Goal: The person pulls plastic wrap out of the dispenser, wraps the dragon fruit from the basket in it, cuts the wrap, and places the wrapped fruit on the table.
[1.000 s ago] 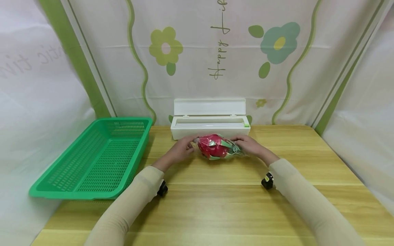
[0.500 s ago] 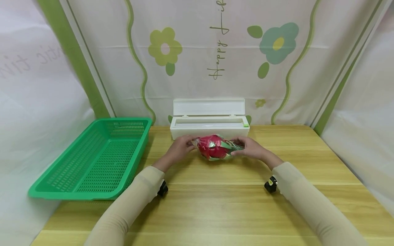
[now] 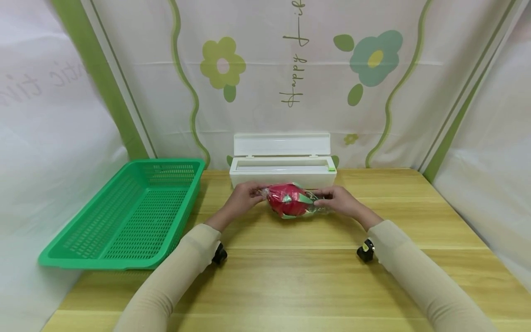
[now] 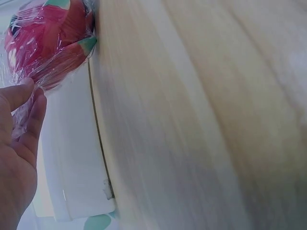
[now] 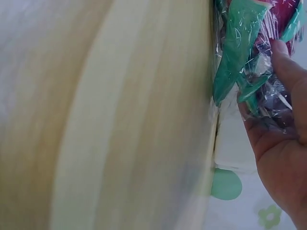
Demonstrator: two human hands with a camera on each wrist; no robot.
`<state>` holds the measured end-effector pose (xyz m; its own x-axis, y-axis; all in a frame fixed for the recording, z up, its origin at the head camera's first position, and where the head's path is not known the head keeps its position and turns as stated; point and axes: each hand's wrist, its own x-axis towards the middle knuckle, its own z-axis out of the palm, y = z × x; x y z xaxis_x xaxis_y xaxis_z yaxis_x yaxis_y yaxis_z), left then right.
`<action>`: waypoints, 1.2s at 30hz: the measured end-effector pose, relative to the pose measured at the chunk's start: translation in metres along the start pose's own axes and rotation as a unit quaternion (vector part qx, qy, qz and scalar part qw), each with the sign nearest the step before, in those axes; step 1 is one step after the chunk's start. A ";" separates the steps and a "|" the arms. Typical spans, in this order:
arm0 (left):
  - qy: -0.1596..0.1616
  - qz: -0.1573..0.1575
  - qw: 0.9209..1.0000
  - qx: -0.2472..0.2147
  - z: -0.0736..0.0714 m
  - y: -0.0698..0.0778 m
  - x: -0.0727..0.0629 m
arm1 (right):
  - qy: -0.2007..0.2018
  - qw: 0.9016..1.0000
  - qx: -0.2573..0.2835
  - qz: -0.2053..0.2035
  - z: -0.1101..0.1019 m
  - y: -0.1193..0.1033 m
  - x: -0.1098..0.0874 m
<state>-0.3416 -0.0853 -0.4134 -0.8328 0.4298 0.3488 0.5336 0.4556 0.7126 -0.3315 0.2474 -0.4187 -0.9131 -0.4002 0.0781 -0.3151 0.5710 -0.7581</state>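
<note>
A red dragon fruit (image 3: 288,201) with green scales, covered in clear plastic film, is held between both hands in front of a white box. My left hand (image 3: 245,199) pinches the gathered film at the fruit's left end; the left wrist view shows thumb and fingertips on the twisted wrap (image 4: 21,112). At the right end, my right hand (image 3: 341,202) grips the film near the leafy green tips (image 5: 237,52), its thumb lying against the wrapped fruit. Film hides part of the right fingers.
The white film dispenser box (image 3: 283,179) stands at the table's back with its lid (image 3: 282,145) raised. A green slotted basket (image 3: 176,240) sits on the left. Wood-grained tabletop (image 3: 290,281) stretches toward the front, and a printed curtain (image 3: 265,110) hangs behind.
My right hand has shifted and changed its grip on the film at the fruit's right end. The dragon fruit has turned and lowered slightly. The left hand stays at the left end.
</note>
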 end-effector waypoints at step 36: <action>0.019 0.124 0.987 0.104 -0.006 0.000 -0.003 | -0.016 0.999 0.029 0.020 -0.004 0.003 0.000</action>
<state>-0.3398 -0.0910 -0.4110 -0.6764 0.5199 0.5217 0.7364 0.4918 0.4646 -0.3332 0.2520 -0.4190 -0.9159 -0.4005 0.0275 -0.2619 0.5441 -0.7971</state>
